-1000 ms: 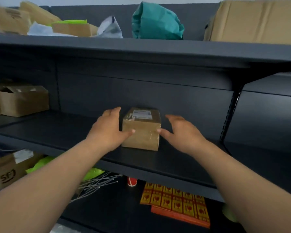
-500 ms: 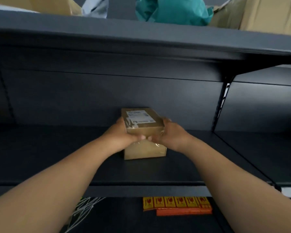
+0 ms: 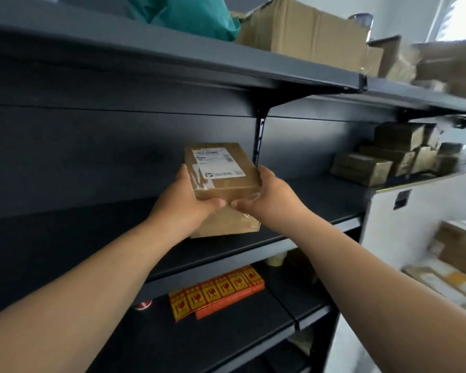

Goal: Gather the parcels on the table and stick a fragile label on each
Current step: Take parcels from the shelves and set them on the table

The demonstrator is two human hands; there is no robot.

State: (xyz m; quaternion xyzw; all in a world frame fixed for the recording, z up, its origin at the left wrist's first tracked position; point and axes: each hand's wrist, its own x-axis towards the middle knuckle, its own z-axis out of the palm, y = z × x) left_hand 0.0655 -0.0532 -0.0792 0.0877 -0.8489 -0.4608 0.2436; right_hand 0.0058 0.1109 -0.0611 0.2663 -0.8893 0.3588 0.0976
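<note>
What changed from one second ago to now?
The left hand and right hand, open beside the cardboard parcel a second ago, closed in and now grip its sides. The parcel stays at the middle shelf; whether it is lifted is unclear. The fragile labels stay on the lower shelf.

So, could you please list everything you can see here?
parcel: one, brown with white address label, middle shelf
fragile labels: one stack, yellow and red, lower shelf
small boxes: several, brown, stacked at right end of middle shelf
large boxes: several, brown, top shelf
bag: one, teal, top shelf
shelves: several, dark grey
left grip: holds parcel's left side
right grip: holds parcel's right side
</note>
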